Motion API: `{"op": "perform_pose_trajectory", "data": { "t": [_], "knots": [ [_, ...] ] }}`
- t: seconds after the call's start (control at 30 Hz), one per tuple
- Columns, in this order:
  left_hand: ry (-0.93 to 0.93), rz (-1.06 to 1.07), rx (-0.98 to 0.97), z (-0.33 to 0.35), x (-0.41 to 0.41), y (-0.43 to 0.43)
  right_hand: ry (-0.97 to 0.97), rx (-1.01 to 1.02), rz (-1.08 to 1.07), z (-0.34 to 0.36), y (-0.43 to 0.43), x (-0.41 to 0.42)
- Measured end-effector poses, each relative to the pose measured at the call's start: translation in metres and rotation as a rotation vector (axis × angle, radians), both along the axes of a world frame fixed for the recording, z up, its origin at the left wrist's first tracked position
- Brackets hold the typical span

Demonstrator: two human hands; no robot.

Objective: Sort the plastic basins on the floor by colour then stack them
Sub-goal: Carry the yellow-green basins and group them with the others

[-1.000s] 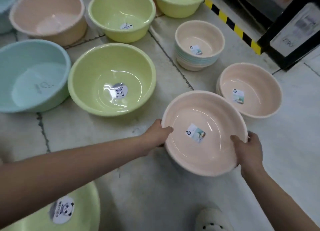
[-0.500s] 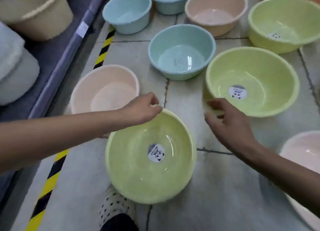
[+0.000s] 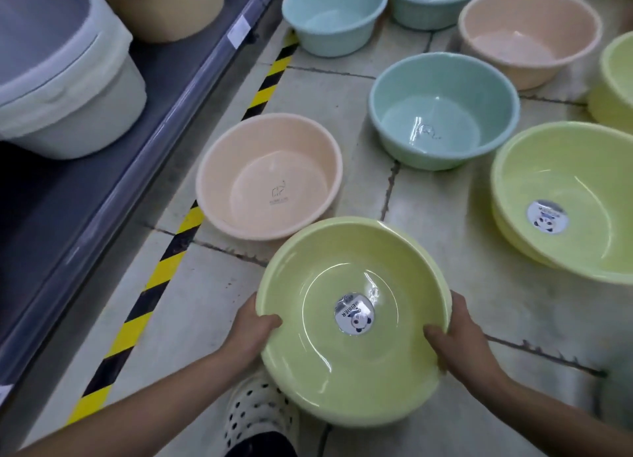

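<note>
In the head view, the left grip [image 3: 255, 330] and the right grip [image 3: 459, 343] clasp opposite sides of the rim of a light green basin [image 3: 325, 268], thumbs inside, holding it low in front of the person, where it covers part of a spotted shoe [image 3: 257, 408]. A panda sticker [image 3: 354, 314] lies in its bottom. Just beyond, a pink basin [image 3: 270, 176] stands on the tiled floor [image 3: 191, 306] beside striped tape [image 3: 164, 271]; a blue basin [image 3: 442, 110] and a larger green basin [image 3: 565, 200] stand further right

I read "MEISIER" on the round panda sticker [image 3: 354, 313] inside the green basin [image 3: 359, 381]. The second sticker [image 3: 547, 216], in the larger green basin [image 3: 582, 162], and the lettering under the pink basin's [image 3: 239, 155] elephant mark [image 3: 279, 193] are too blurred for me.
</note>
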State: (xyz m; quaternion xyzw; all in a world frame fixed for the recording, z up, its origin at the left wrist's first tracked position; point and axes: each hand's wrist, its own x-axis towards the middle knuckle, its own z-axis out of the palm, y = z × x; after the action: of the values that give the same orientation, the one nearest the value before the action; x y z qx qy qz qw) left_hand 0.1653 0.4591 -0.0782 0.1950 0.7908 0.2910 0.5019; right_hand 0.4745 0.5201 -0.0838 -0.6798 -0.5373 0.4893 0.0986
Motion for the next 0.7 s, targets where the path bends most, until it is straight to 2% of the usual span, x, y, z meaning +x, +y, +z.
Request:
{"op": "perform_pose_trajectory", "data": {
  "t": [0.13, 0.27, 0.5, 0.7],
  "knots": [
    [-0.078, 0.023, 0.059, 0.011, 0.012, 0.025, 0.038, 0.006, -0.115, 0.004, 0.009, 0.010],
    [-0.113, -0.095, 0.160, 0.041, 0.032, 0.077, 0.067, 0.125, -0.252, 0.038, 0.034, 0.036],
    [-0.125, -0.340, 0.408, 0.110, 0.112, 0.244, 0.097, 0.379, -0.615, 0.120, 0.118, 0.111],
    [-0.157, -0.678, 0.359, 0.119, 0.207, 0.349, 0.006, 0.298, -0.716, 0.133, 0.170, 0.195]
  ]
}}
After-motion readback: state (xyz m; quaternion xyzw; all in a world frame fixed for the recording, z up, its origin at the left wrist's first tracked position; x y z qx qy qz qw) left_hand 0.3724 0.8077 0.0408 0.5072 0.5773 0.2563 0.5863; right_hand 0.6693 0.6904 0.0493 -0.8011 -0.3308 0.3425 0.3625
